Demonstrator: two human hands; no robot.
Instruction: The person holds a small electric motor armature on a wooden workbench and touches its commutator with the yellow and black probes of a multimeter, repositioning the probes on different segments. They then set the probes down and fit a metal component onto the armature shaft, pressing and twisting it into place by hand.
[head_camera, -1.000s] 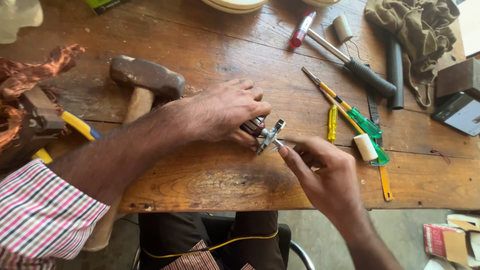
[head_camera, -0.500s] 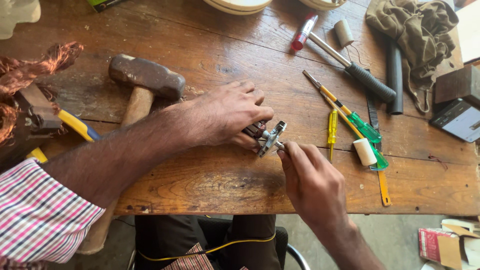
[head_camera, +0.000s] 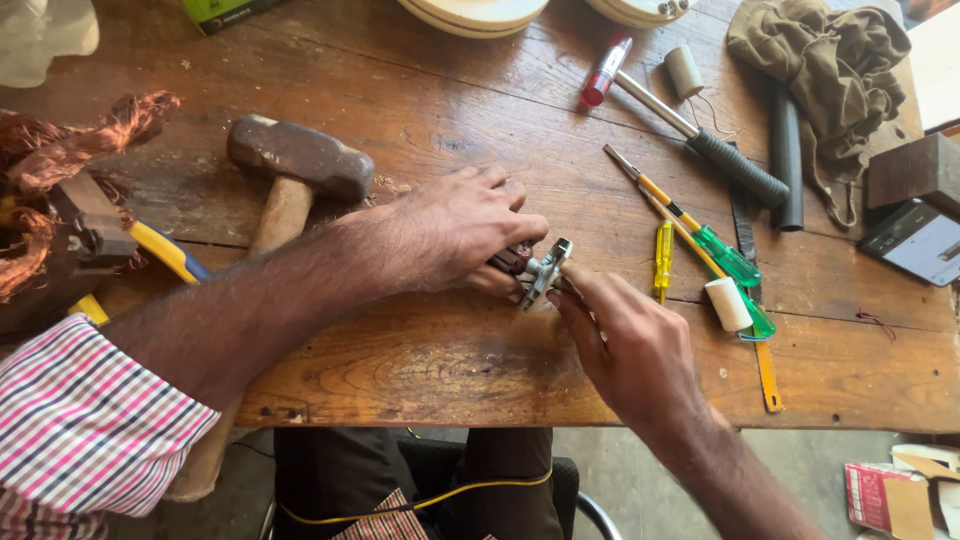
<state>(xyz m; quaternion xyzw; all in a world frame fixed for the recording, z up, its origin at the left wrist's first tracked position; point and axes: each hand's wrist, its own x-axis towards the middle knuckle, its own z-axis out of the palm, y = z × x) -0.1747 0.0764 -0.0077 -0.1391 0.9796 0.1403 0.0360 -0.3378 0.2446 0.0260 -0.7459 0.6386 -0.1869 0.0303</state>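
My left hand (head_camera: 462, 232) lies palm down on the wooden workbench (head_camera: 420, 360), its fingers closed over a small dark and silver metal part (head_camera: 538, 270). My right hand (head_camera: 625, 338) comes in from below right, and its fingertips pinch the shiny metal bracket end of that same part. Most of the part is hidden under my left fingers.
A heavy hammer (head_camera: 290, 165) lies left of my hands, with copper wire (head_camera: 60, 150) and yellow-handled pliers (head_camera: 160, 250) farther left. To the right are yellow and green screwdrivers (head_camera: 700, 235), a white cylinder (head_camera: 728, 304), a black-handled tool (head_camera: 720, 155), a red marker (head_camera: 606, 70), a cloth (head_camera: 830, 60).
My right hand has moved up and left, from beside the part to gripping its metal end. My left hand stays in place on it.
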